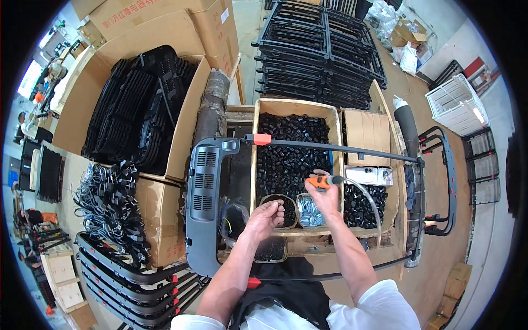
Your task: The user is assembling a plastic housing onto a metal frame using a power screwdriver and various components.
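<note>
My right hand [324, 199] is wrapped around an orange and grey power screwdriver [321, 182], from which a clear hose [369, 199] curves down to the right. My left hand [267, 218] is closed with its fingers pinched together, beside a round tub of small black parts [289, 214]; whatever it holds is too small to make out. Between the hands stands a tub of silvery screws [311, 212]. A black frame lies around both arms: a vented panel [203, 192] forms its left side, and a long bar [341, 148] with a red corner piece [262, 139] runs along its far side.
Beyond my hands, a wooden bin [335, 113] holds many black plastic pieces. An open carton [190, 104] of black panels stands left, above a heap of cables [113, 206]. Black frames [324, 49] are stacked at the far side; more panels [118, 280] pile up lower left.
</note>
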Motion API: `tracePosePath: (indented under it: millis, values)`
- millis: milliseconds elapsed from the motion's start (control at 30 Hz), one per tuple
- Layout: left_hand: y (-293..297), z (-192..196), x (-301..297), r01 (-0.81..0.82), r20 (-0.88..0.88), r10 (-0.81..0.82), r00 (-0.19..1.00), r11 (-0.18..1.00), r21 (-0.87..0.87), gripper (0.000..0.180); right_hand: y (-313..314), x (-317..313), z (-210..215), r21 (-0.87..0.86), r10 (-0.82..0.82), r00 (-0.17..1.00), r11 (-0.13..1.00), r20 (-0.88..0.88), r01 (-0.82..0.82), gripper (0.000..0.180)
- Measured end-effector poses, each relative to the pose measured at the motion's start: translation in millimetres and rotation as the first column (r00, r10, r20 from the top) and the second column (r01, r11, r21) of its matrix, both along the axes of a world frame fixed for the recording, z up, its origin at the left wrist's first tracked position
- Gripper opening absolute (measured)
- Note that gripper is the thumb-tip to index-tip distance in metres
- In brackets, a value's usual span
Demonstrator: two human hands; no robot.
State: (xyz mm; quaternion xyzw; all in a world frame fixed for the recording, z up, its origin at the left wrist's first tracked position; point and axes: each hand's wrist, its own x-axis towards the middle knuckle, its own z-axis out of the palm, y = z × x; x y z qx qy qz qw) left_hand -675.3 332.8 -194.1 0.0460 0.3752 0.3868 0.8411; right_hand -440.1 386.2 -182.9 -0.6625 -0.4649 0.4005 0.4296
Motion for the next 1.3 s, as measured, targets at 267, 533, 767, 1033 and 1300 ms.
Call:
tracePosePath:
  millis: [267,533,767,1033,1300]
  values:
    - [2.3,3.4,-4.1,-0.263,0.149,0.285,0.947,0.953,-0.148,0.018,-59.4,-37.2,132.6,0.14,0.191,0.934,0.978,-0.301,-0.155,0.056]
    - [3.4,25.8,-15.3,-0.393,0.185,0.415,0.891,0.908,-0.143,0.019,-64.8,-80.7,135.8,0.222,0.236,0.946,0.957,-0.224,-0.186,0.059]
    - [2.8,34.6,-45.4,-0.478,0.23,0.492,0.84,0.871,-0.115,0.019,-62.6,-116.0,143.8,0.237,0.273,0.937,0.946,-0.219,-0.22,0.059]
    - [3.3,39.2,-74.5,-0.466,0.267,0.483,0.834,0.876,-0.127,0.021,-58.7,-147.1,152.0,0.249,0.308,0.93,0.934,-0.203,-0.255,0.058]
    - [5.8,52.9,-95.5,-0.49,0.358,0.517,0.778,0.855,-0.17,0.027,-52.0,-178.1,157.3,0.215,0.266,0.937,0.952,-0.226,-0.219,0.06]
